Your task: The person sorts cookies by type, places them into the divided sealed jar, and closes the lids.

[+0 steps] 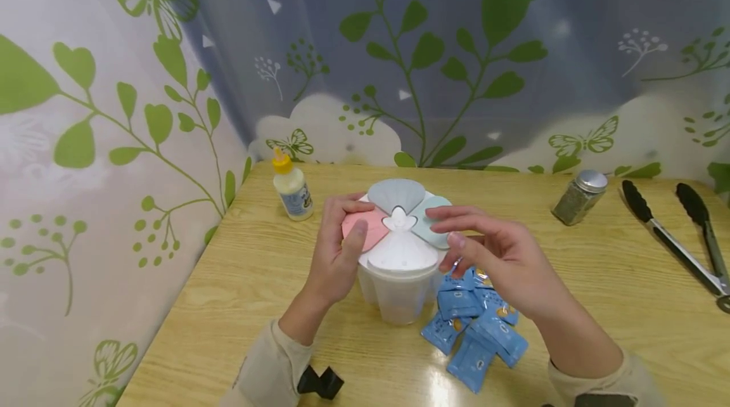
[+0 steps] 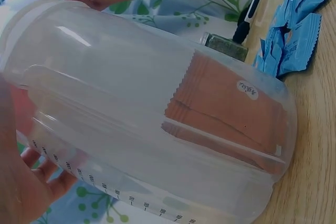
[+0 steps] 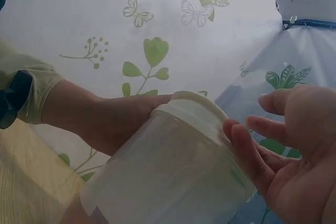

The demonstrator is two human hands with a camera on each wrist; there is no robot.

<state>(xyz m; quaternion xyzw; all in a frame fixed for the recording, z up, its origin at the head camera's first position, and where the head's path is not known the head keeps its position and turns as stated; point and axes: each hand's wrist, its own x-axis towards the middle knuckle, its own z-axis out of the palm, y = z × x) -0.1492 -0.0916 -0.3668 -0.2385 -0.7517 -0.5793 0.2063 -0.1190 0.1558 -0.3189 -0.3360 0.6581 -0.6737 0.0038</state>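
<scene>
A clear plastic container [image 1: 396, 296] with a white lid [image 1: 402, 253] stands upright on the table; the lid has pink, grey, green and white flaps. My left hand [image 1: 340, 248] grips the lid's left side, its thumb over the pink flap [image 1: 365, 227]. At the right side, my right hand [image 1: 502, 258] has loosely bent, spread fingers by the green flap [image 1: 429, 224]; in the right wrist view those fingers [image 3: 252, 156] are at the lid's edge. Through the container wall in the left wrist view, an orange-brown packet [image 2: 226, 108] shows inside, near the bottom.
Blue packets [image 1: 476, 331] lie piled right of the container. A yellow-capped bottle [image 1: 293, 190] stands at the back left. To the right are a glass jar [image 1: 578, 199] and tongs [image 1: 678, 245]. A small black object [image 1: 321, 383] lies by the left sleeve.
</scene>
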